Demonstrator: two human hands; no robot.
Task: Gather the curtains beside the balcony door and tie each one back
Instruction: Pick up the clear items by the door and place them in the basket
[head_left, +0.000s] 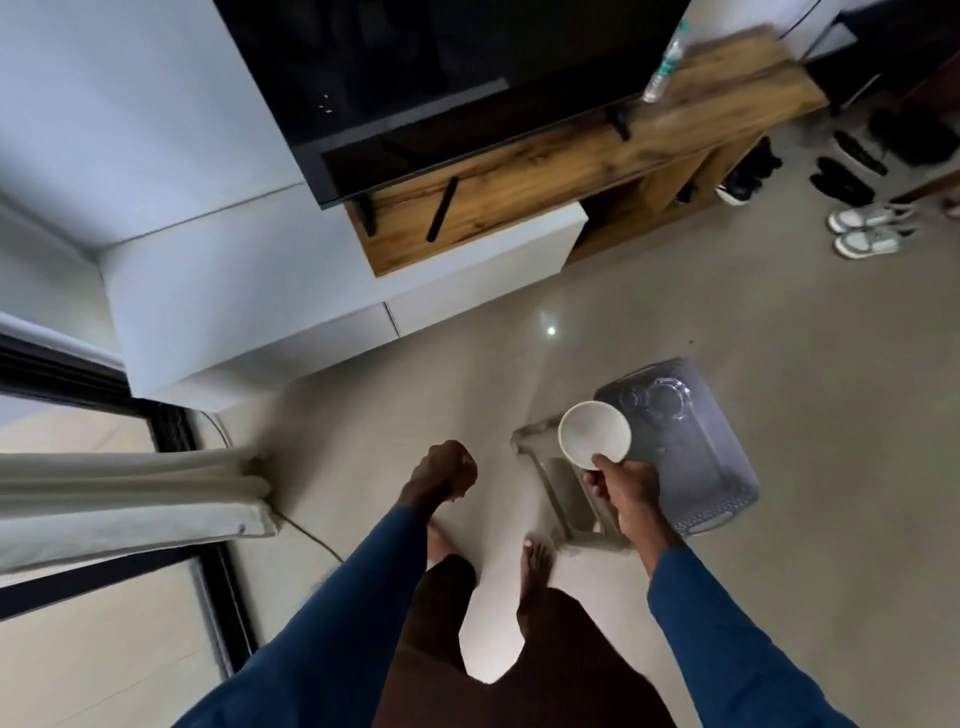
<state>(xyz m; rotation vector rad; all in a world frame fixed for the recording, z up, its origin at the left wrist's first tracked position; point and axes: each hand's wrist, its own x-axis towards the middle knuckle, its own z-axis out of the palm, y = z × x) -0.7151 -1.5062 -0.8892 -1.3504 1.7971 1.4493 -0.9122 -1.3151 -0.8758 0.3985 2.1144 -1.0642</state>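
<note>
You are standing barefoot on the pale tiled floor (675, 322), looking straight down past your blue sleeves. Your right hand (631, 491) is pinching the near rim of a small white bowl (594, 432), thumb on top and fingers curled beneath it, and the bowl hangs over the edge of a grey plastic stool (691, 447) with a clear glass object resting on its seat — too blurred to name. Your left hand (444, 470) is curled into a loose fist with the fingers pressed together, holding nothing, and it hovers in open air above the floor. The curtain (130, 499) is at the left edge of your view, a cream bundle of folds hanging loose beside the black-framed balcony door (208, 519), well apart from both hands; no tie shows around it. A thin dark cable (306, 532) runs along the floor from under the curtain's hem toward your feet. Ahead of you sits a white cabinet (322, 291) joined to a wooden bench (571, 161) that carries a large dark television (415, 78) and a clear plastic bottle (662, 65). Further right, several pairs of shoes (862, 228) — white trainers nearest, dark ones behind — are lined up on the floor beside the bench.
</note>
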